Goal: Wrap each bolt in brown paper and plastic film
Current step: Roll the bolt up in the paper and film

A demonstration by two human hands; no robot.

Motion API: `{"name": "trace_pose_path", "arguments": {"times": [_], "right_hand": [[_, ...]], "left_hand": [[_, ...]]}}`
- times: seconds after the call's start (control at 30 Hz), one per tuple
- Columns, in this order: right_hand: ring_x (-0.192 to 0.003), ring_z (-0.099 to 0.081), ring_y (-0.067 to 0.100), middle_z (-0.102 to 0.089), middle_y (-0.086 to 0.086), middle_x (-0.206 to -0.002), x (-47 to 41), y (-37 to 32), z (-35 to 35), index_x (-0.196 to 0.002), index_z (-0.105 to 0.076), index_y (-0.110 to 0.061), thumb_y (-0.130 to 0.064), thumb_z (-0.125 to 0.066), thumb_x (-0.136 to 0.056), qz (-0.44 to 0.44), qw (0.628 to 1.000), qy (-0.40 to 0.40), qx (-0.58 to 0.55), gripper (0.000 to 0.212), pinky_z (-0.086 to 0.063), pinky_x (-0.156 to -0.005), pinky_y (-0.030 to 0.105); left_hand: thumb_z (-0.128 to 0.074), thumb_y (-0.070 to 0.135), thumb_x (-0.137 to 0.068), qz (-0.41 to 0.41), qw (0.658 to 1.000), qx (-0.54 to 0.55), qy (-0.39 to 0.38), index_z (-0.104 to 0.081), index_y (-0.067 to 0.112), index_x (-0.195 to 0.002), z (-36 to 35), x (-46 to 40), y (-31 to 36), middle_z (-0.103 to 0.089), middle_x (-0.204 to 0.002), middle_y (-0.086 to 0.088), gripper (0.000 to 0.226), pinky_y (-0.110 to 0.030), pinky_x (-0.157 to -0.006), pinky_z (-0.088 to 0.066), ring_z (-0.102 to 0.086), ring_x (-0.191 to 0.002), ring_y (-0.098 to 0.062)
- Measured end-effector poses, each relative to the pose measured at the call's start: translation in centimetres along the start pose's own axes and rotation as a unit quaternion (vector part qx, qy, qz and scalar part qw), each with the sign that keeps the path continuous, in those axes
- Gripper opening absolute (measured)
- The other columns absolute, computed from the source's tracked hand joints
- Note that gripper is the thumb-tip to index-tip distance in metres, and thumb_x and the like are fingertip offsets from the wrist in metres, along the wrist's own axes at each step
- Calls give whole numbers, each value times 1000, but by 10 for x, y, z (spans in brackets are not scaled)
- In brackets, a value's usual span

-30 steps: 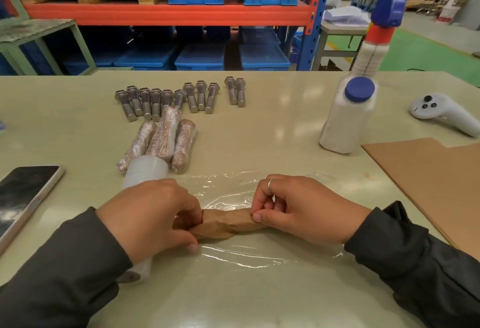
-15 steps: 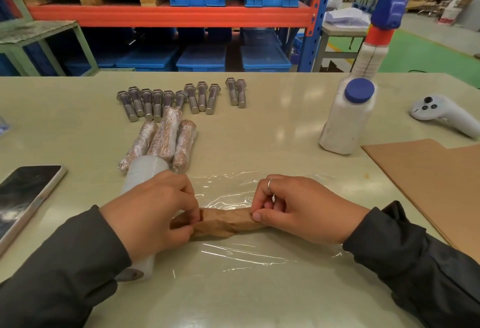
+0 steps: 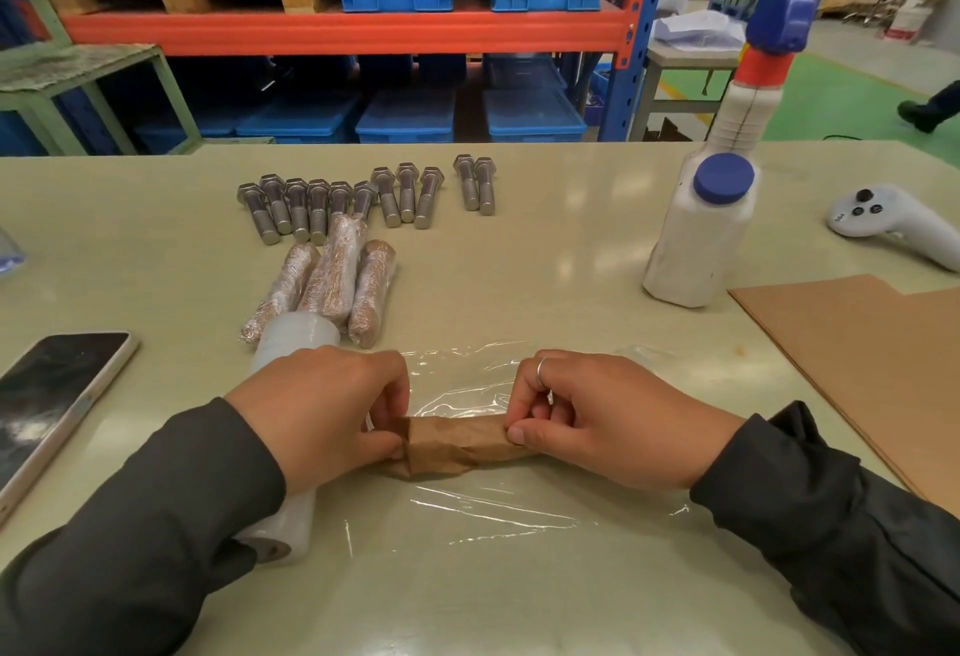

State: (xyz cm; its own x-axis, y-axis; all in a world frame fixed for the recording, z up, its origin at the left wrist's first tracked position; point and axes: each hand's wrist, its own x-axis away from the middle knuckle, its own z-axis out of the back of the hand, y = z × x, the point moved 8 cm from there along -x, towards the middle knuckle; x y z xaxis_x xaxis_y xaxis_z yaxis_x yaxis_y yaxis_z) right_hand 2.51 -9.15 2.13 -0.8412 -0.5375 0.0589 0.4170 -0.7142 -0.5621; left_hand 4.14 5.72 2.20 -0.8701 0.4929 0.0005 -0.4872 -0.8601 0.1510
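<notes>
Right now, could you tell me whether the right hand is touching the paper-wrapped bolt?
Touching. The head view shows the right hand pinching the right end of the paper-wrapped bolt.

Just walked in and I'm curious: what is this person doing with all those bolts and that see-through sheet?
They are wrapping bolts by hand. Both hands, left hand and right hand, pinch the ends of a bolt rolled in brown paper, lying on a sheet of plastic film spread on the table. Three finished wrapped bolts lie further back, behind them a row of bare bolts. The film roll lies under the left hand.
</notes>
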Motion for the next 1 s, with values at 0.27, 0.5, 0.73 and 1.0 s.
{"name": "trace_pose_path", "arguments": {"times": [0.27,0.5,0.73,1.0], "right_hand": [[-66,-49,-8,-49,-17,-76,-1,1,-1,-80,-54,-36,-29,-62,-86,-2,1000,4,-5,12,-36,-64,6],[-67,-49,-8,-49,-18,-77,0,1,-1,-76,-50,-39,-29,-61,-87,-4,1000,13,5,18,-36,-66,6],[-66,-49,-8,-48,-18,-77,-1,2,-2,-78,-51,-37,-30,-61,-87,-3,1000,15,10,15,-35,-65,5],[-67,-48,-9,-47,-18,-78,0,2,-3,-76,-51,-38,-30,-61,-87,-2,1000,15,8,16,-34,-65,5]], "left_hand": [[-65,47,-75,29,999,-15,21,-44,37,-60,3,3,-5,-47,-61,22,27,-7,-55,-34,-42,-60,9],[-56,46,-83,-15,999,-32,-11,-39,39,-63,-5,3,3,-41,-74,21,27,-6,-61,-32,-39,-68,7],[-49,51,-87,-14,997,-79,-14,-45,43,-104,-11,5,2,-55,-95,21,19,-15,-72,-34,-51,-95,-3],[-38,43,-92,-14,994,-111,-13,-32,33,-71,-8,6,7,-44,-78,15,24,-19,-76,-39,-42,-79,-6]]}}
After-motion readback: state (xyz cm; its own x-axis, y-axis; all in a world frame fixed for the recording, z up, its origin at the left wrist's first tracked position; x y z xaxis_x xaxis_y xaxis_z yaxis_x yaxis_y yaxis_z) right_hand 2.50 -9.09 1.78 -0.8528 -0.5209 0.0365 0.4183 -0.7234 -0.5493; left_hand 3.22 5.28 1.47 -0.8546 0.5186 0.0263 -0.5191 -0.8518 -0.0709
